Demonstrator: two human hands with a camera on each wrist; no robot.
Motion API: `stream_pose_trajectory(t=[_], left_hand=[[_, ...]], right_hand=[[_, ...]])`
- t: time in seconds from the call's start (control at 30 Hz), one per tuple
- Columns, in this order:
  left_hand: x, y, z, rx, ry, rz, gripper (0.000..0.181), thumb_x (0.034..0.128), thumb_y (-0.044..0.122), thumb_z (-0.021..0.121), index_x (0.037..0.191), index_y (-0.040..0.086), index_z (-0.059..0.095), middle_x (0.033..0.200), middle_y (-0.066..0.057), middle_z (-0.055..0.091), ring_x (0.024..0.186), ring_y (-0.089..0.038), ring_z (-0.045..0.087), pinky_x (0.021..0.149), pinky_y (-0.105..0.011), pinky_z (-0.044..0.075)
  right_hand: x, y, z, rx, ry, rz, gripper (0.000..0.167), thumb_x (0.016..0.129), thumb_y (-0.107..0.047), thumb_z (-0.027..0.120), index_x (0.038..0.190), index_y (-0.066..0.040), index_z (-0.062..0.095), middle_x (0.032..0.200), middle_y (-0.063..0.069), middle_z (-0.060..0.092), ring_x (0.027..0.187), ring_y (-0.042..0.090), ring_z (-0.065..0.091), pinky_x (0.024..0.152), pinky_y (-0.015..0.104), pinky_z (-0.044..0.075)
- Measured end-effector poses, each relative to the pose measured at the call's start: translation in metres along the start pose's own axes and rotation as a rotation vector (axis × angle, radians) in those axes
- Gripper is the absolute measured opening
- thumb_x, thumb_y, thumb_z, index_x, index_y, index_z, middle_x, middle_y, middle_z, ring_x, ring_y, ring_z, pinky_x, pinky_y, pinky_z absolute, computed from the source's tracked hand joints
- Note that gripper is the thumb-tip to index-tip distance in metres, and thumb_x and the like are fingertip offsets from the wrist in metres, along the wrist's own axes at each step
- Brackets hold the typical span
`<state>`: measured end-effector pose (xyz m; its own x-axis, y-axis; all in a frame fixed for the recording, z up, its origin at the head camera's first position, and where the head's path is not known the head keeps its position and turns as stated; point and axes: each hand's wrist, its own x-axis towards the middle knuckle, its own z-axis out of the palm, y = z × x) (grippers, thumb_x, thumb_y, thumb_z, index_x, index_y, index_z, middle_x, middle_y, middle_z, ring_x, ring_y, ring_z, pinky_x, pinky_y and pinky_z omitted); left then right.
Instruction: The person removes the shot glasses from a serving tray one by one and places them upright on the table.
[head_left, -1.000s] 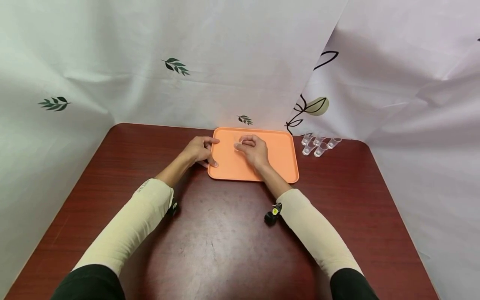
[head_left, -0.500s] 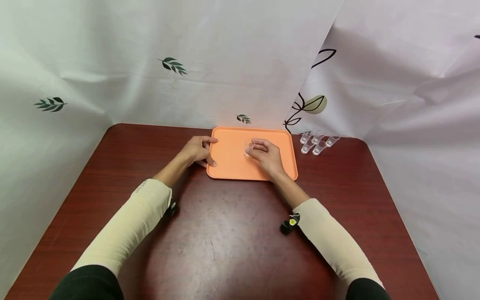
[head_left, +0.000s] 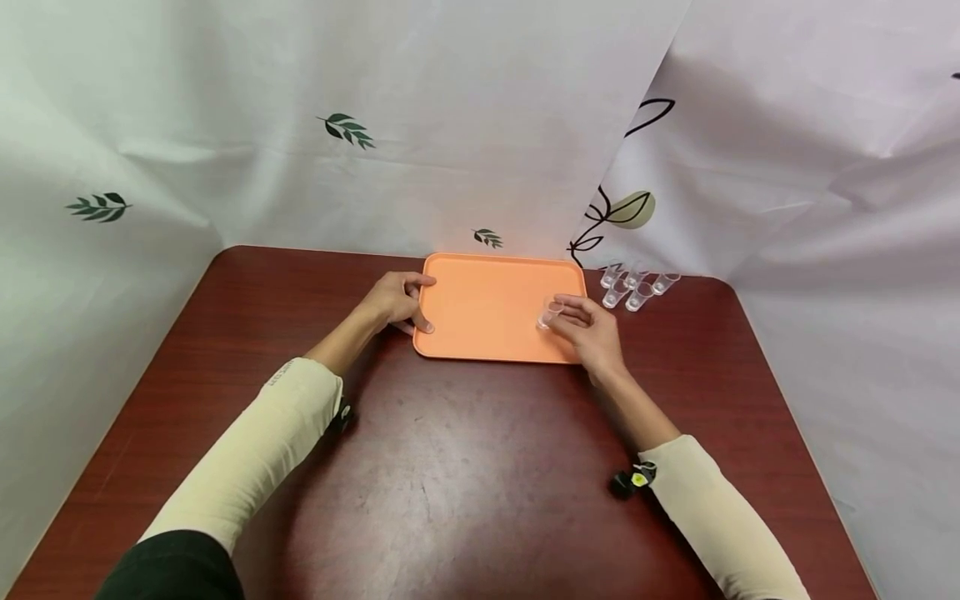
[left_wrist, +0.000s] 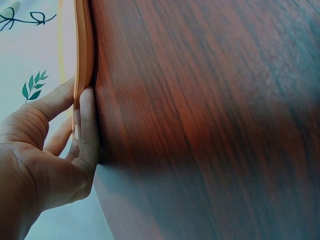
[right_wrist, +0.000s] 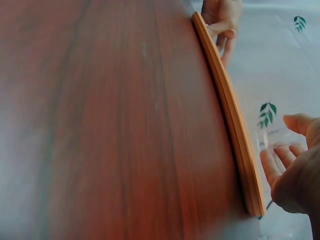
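An orange rectangular tray (head_left: 486, 312) lies at the far edge of the table. My left hand (head_left: 394, 302) grips its left edge, also visible in the left wrist view, where the fingers (left_wrist: 88, 125) meet the tray's rim (left_wrist: 84, 45). Over the tray's right part, my right hand (head_left: 594, 333) holds a small clear plastic cup (head_left: 548, 314) between thumb and fingers. The right wrist view shows this hand (right_wrist: 295, 165) beyond the tray's edge (right_wrist: 232, 120); the transparent cup is faint there, and whether its base touches the tray is unclear.
Several more clear cups (head_left: 640, 296) stand in a cluster just right of the tray, near the back edge of the dark red wooden table (head_left: 450, 467). White cloth (head_left: 420, 125) with leaf prints hangs behind and beside the table.
My right hand has moved the clear cup from the tray's left-middle rightward and slightly nearer, to its right part. The left hand and the tray have stayed in place.
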<state>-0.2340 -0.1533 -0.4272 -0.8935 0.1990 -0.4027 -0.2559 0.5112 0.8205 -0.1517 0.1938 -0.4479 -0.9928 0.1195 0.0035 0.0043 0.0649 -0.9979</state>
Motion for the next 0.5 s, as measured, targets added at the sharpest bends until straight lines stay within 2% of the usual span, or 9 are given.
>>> stream_pose_trajectory(t=[0.23,0.37,0.5], left_hand=[[0.001,0.0,-0.001,0.001,-0.002,0.001,0.097,0.0756,-0.016,0.096,0.162,0.013,0.063,0.103,-0.008,0.048,0.066,-0.014,0.063,0.06,-0.029,0.071],[0.001,-0.001,0.0,-0.015,-0.004,0.007,0.095,0.0762,-0.018,0.094,0.161,0.012,0.063,0.102,-0.008,0.048,0.069,-0.014,0.064,0.06,-0.031,0.071],[0.001,-0.002,0.001,-0.016,0.001,0.01,0.095,0.0759,-0.018,0.094,0.161,0.012,0.063,0.102,-0.008,0.048,0.07,-0.014,0.064,0.06,-0.03,0.071]], right_hand=[[-0.008,-0.005,-0.026,0.058,0.057,-0.031,0.048,0.096,0.003,0.086,0.142,0.008,0.072,0.115,-0.006,0.085,0.104,0.002,0.08,0.091,0.017,0.068],[-0.009,-0.007,-0.047,0.092,0.095,-0.036,0.048,0.097,0.005,0.085,0.142,0.01,0.07,0.114,-0.006,0.086,0.104,0.002,0.081,0.094,0.017,0.068],[-0.009,-0.007,-0.069,0.13,0.147,-0.031,0.046,0.097,0.006,0.084,0.14,0.012,0.07,0.104,-0.01,0.086,0.099,0.002,0.082,0.092,0.016,0.068]])
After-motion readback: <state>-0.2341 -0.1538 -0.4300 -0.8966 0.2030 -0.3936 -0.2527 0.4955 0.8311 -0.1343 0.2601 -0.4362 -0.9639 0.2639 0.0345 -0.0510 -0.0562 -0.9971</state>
